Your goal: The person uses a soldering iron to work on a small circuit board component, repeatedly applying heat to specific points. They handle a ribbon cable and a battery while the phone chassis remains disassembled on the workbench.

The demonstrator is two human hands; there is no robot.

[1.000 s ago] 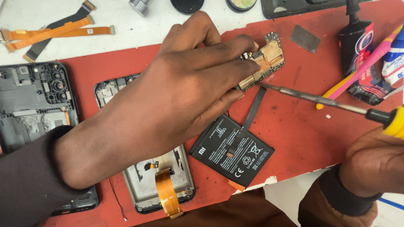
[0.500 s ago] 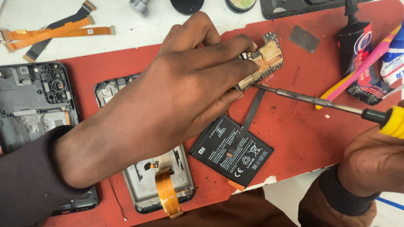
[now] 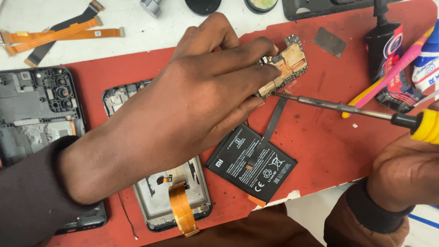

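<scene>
circuit board (image 3: 292,68) | gold-shielded, tilted, pinched above red mat | screwdriver (image 3: 356,111) | tip touching board's lower edge

On the work mat (image 3: 329,151), the phone battery (image 3: 251,162) lies near the front edge. The circuit board (image 3: 286,66) sits behind it, and the open phone frame (image 3: 171,196) to its left. 2 flex cables (image 3: 59,34) lie far left, off the mat.
</scene>
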